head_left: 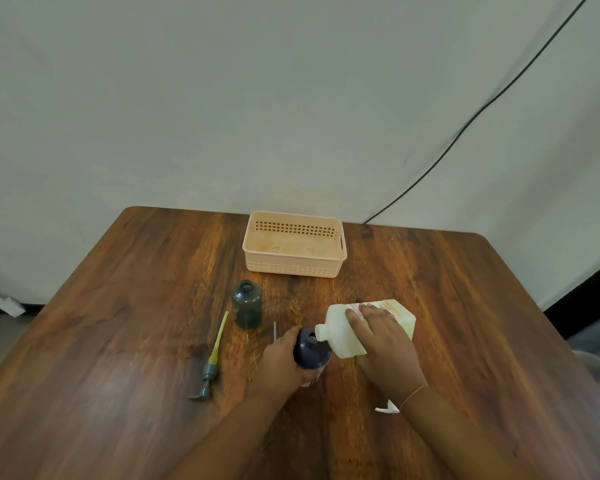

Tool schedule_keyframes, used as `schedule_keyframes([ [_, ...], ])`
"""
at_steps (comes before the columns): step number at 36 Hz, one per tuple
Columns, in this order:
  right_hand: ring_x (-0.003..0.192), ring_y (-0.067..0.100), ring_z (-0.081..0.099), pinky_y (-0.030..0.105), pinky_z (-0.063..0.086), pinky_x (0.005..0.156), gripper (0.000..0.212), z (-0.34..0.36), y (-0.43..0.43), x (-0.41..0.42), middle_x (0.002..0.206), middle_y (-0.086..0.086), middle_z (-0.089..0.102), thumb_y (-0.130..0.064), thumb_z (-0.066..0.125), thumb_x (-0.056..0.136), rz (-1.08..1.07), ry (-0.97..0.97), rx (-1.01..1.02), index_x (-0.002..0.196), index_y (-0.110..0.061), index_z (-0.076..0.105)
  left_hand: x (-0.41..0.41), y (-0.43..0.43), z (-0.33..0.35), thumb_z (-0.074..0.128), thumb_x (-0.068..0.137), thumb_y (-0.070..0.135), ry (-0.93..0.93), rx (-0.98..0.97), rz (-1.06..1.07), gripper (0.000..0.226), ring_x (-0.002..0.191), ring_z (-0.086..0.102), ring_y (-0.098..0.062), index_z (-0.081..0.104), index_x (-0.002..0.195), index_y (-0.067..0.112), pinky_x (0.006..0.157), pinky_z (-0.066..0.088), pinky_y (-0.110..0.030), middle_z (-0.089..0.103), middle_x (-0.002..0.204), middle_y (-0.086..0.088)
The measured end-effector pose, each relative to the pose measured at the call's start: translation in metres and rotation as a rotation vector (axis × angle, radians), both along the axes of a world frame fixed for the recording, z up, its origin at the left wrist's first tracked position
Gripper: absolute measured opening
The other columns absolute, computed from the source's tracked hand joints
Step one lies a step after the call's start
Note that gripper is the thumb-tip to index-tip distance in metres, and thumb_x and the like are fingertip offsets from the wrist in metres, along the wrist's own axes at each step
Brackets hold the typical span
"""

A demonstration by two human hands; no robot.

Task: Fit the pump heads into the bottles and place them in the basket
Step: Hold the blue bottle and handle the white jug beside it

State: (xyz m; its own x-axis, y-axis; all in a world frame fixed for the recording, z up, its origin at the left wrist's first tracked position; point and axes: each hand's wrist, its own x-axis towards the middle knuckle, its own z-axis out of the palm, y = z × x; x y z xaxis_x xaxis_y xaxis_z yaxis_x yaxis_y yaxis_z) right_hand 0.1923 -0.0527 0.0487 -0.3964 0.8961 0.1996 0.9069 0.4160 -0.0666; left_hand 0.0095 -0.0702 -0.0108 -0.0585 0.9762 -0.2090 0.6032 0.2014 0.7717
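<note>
My left hand (284,358) grips a dark blue bottle (310,348) that stands upright with its neck open. My right hand (378,337) lies over a white bottle (340,330) that is tipped on its side, its open neck pointing left, next to the blue bottle's mouth. A dark green bottle (246,304) stands upright and open farther left. A grey pump head with a yellow tube (213,358) lies flat on the table to the left. A white pump head (387,407) shows partly beside my right wrist. The peach basket (294,268) stands behind, with no bottles in it.
The wooden table (136,341) runs to a white wall behind the basket. A thin clear tube (275,330) lies between the green and blue bottles. A black cable (465,124) hangs down the wall at the right.
</note>
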Motion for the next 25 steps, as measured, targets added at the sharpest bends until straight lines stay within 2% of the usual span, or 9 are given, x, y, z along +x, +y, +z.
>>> schedule_keyframes([
  [20,0.109,0.034,0.061,0.048,0.049,0.088,0.075,0.0002,0.0038,0.0000,0.121,0.014,0.064,-0.016,0.089,0.054,-0.003,-0.024,-0.005,0.122,-0.017,0.056,-0.0018,0.0001,0.0003,0.079,0.068,0.035,0.011,0.000,-0.022,0.082,0.120,0.052,-0.016,0.036,0.137,0.027,0.098,0.045,-0.031,0.054,0.134,0.005],
  [25,0.109,0.034,0.061,0.048,0.050,0.088,0.074,0.0013,0.0036,-0.0001,0.120,0.015,0.064,-0.014,0.089,0.054,0.006,-0.025,-0.004,0.121,-0.015,0.057,-0.0024,0.0003,0.0000,0.080,0.066,0.034,-0.007,0.022,-0.033,0.077,0.116,0.054,-0.014,0.042,0.133,0.027,0.093,0.045,-0.024,0.058,0.129,0.006],
])
